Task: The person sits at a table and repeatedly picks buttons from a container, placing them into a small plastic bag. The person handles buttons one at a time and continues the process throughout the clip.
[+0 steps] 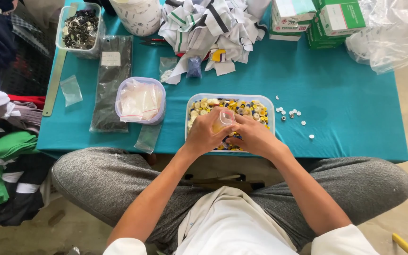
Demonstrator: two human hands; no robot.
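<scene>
Teal table (345,108): both hands, left hand (204,134) and right hand (253,137), pinch small clear bag (224,120) together over tray of yellow buttons (232,106). Filling step; next needs bag mouth held open.

Button tray (272,105) at table's (345,108) near edge, round tub (140,100) left.

Both hands, left hand (205,133) and right hand (253,136), on small clear bag (225,119) above button tray (192,101).

Head view, looking steeply down, close over teal table (345,108)
</scene>
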